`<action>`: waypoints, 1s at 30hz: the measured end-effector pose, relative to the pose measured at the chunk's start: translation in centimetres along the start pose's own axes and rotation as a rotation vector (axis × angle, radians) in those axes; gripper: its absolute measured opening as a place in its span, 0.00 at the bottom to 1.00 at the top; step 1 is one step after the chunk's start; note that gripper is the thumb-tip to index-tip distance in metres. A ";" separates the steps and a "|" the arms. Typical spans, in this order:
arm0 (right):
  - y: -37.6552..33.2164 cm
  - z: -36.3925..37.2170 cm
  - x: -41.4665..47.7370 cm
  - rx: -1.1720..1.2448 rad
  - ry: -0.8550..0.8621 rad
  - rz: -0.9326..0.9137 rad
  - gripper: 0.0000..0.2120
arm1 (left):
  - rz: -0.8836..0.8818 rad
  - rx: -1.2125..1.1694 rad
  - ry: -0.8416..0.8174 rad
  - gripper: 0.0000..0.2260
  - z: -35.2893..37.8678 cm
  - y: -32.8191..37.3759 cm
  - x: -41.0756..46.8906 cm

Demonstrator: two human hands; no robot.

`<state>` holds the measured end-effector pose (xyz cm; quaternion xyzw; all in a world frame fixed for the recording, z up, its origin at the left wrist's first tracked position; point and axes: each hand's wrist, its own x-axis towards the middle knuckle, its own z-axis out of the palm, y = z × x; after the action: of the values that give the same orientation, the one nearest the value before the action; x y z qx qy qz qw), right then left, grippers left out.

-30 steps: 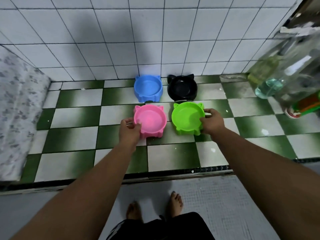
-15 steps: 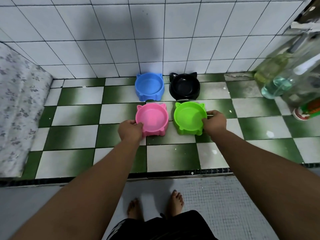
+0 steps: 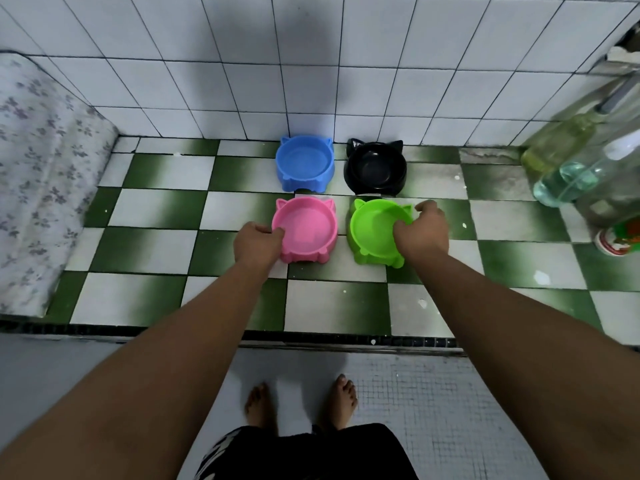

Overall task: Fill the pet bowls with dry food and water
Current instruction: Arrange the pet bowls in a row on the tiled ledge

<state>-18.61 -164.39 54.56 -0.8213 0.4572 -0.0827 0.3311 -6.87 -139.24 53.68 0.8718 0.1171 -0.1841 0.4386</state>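
Ledge [image 3: 156, 209]: fingers [image 3: 401, 226] now inside green bowl [image 3: 372, 230]

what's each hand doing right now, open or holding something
Left hand: grips the pink bowl by its near-left rim.
Right hand: grips the green bowl by its right rim, thumb inside.

Glossy black plastic bowl [image 3: 375, 168], smooth matt plastic pink bowl [image 3: 306, 233] just nearer, glazed checkered floor tiles [image 3: 156, 209], clear bottles [image 3: 571, 174] right of it
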 end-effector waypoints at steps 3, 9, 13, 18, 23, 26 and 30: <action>-1.8 0.0 -0.6 -0.039 -0.003 -0.130 0.22 | 0.034 0.006 -0.015 0.21 -0.5 0.4 -0.4; -4.9 1.4 -3.4 -0.028 -0.078 -0.348 0.21 | 0.162 0.064 -0.048 0.25 -2.8 0.5 -2.0; -7.7 3.5 -6.4 -0.027 -0.204 -0.469 0.22 | 0.210 0.027 -0.007 0.25 -6.9 -1.2 -3.2; -13.2 8.2 -13.7 -0.038 -0.328 -0.655 0.21 | 0.185 -0.001 0.122 0.24 -15.8 -7.7 -4.2; -19.6 14.8 -25.6 -0.019 -0.460 -0.804 0.21 | 0.111 -0.093 0.242 0.22 -26.9 -17.6 -7.2; -23.1 18.8 -33.7 -0.006 -0.536 -0.897 0.21 | 0.087 -0.116 0.319 0.21 -33.9 -23.5 -9.1; -27.4 23.8 -43.3 0.006 -0.645 -1.044 0.21 | 0.032 -0.162 0.430 0.22 -42.8 -30.9 -11.9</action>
<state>-13.70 -108.36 60.50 -0.9195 -0.1291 0.0175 0.3709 -19.61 -87.02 59.90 0.8547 0.2086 0.0230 0.4748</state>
